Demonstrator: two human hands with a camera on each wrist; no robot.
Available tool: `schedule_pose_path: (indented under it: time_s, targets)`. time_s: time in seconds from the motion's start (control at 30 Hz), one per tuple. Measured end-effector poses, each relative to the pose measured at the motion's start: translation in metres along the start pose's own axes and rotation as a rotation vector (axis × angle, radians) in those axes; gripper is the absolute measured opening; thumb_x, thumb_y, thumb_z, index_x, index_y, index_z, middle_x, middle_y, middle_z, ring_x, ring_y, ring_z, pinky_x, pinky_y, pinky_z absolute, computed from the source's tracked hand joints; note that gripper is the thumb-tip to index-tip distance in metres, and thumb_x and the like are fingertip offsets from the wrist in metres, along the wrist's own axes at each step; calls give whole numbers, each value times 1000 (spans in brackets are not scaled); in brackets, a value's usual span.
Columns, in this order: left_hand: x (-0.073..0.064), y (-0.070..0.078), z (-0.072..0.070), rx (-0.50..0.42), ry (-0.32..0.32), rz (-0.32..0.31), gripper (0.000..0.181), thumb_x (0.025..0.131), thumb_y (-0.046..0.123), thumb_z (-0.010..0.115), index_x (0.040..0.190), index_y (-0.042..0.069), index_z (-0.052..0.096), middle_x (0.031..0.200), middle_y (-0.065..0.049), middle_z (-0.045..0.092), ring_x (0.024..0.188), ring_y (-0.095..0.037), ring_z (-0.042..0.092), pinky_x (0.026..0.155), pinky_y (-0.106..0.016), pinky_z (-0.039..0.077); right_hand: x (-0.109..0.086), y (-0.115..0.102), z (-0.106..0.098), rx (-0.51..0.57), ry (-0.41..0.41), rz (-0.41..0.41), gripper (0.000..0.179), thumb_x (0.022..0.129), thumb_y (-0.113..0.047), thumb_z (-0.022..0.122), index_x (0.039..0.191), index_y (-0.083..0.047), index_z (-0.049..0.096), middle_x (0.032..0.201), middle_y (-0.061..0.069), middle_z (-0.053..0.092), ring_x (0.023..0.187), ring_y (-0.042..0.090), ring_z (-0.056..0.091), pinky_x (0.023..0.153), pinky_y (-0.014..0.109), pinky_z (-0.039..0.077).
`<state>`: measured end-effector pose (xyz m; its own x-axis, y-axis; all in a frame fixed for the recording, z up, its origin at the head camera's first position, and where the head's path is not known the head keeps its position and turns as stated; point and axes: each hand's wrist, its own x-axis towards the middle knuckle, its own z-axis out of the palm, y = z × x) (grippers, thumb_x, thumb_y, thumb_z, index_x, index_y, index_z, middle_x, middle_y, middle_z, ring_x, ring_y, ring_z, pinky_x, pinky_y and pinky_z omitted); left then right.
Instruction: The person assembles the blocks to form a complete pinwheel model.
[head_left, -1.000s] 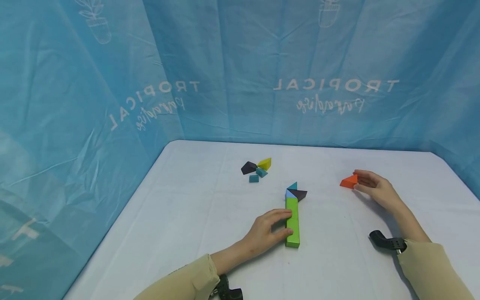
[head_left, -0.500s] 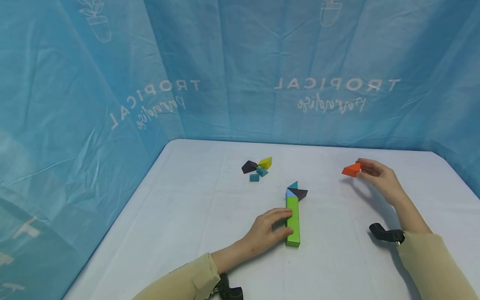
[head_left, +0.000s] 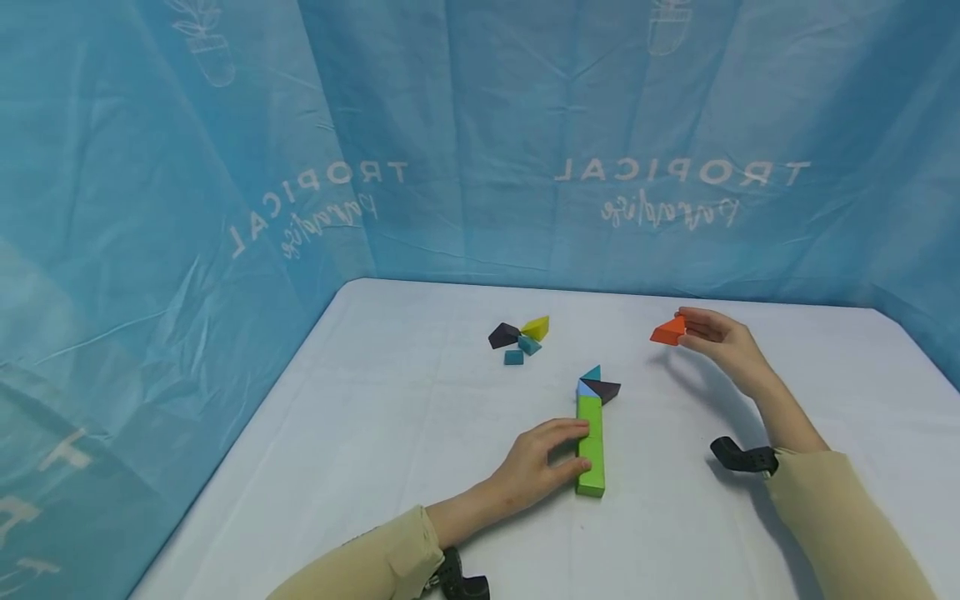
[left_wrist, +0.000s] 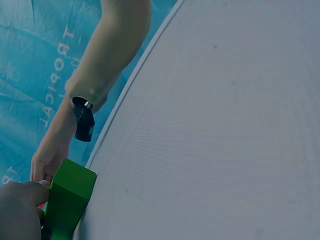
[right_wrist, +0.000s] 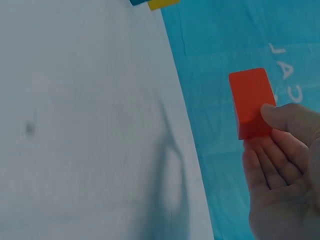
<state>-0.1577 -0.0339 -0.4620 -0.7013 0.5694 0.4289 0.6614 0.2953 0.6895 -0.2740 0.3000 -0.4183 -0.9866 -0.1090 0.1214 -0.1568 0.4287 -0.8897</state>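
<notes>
My right hand (head_left: 720,340) holds an orange triangular block (head_left: 667,332) above the right side of the table, pinched between thumb and fingers. In the right wrist view the thumb presses on the flat face of this orange block (right_wrist: 251,102). My left hand (head_left: 528,468) rests its fingertips and thumb against the left side of a column of green blocks (head_left: 591,446). In the left wrist view the thumb touches a green block (left_wrist: 71,192). At the column's far end lie a light blue triangle (head_left: 586,389), a dark triangular block (head_left: 604,390) and a teal triangle (head_left: 592,372).
Farther back to the left lie a dark block (head_left: 503,336), a yellow block (head_left: 536,328) and two teal blocks, one of them a small teal rectangle (head_left: 513,357). A blue curtain (head_left: 480,150) hangs behind the white table (head_left: 412,375).
My right hand has lifted the orange triangular block off the table and carried it back and then to the left. My left hand stays at the green blocks.
</notes>
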Motion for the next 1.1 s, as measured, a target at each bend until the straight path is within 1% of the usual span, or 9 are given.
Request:
schedule_pose_path:
  time_s: [0.07,0.13,0.3,0.37,0.53,0.7,0.83,0.97,1.1]
  targets:
    - [0,0,0,-10,1,-6,42,89,21,68,125,2,58,130,-6,55,124,-13,46,103,-26,36,3,-3,5,4,-30,-10,60,91,-25,64,141,-1,41,138,22,44,114,9,51,85,10,44]
    - [0,0,1,8,5,8,41,89,21,68,124,2,58,130,-6,56,124,-13,47,103,-25,36,7,-6,11,16,-54,-21,60,91,-24,64,141,-1,41,138,22,44,115,10,50,86,11,44]
    - [0,0,1,13,6,16,42,88,21,69,124,1,59,129,-7,56,124,-12,47,103,-25,36,15,-10,28,39,-108,-70,57,91,-24,65,139,-1,44,135,22,46,110,5,52,85,12,45]
    - [0,0,0,8,5,11,42,88,21,69,124,1,59,129,-7,56,124,-12,47,103,-25,36,18,-11,35,52,-132,-89,56,91,-23,65,138,-1,44,135,21,47,110,5,53,85,13,46]
    - [-1,0,-1,43,9,28,41,89,21,67,124,1,58,129,-6,56,123,-12,48,102,-24,37,27,-17,50,88,-202,-128,53,92,-20,64,138,-2,45,136,19,47,113,11,53,87,16,47]
    - [-1,0,0,48,4,35,41,90,21,67,125,1,58,129,-6,56,123,-12,47,102,-24,37,31,-23,64,116,-278,-141,50,93,-18,63,138,-2,46,137,18,47,119,21,50,88,18,46]
    - [0,0,0,68,5,55,41,90,21,66,125,1,58,128,-6,57,123,-11,48,101,-23,37,33,-26,73,120,-339,-158,49,94,-14,61,138,-2,45,138,17,46,121,28,47,90,18,45]
    - [0,0,0,79,7,62,41,90,21,67,125,2,58,128,-6,57,122,-11,48,101,-22,37,37,-26,79,128,-386,-178,46,94,-9,59,137,-2,46,138,19,46,121,30,47,91,19,45]
    - [0,0,0,88,12,69,41,90,21,67,124,2,58,128,-6,57,122,-11,48,101,-23,37,40,-23,84,139,-418,-181,44,93,-6,58,136,-2,48,137,22,46,119,26,49,91,19,45]
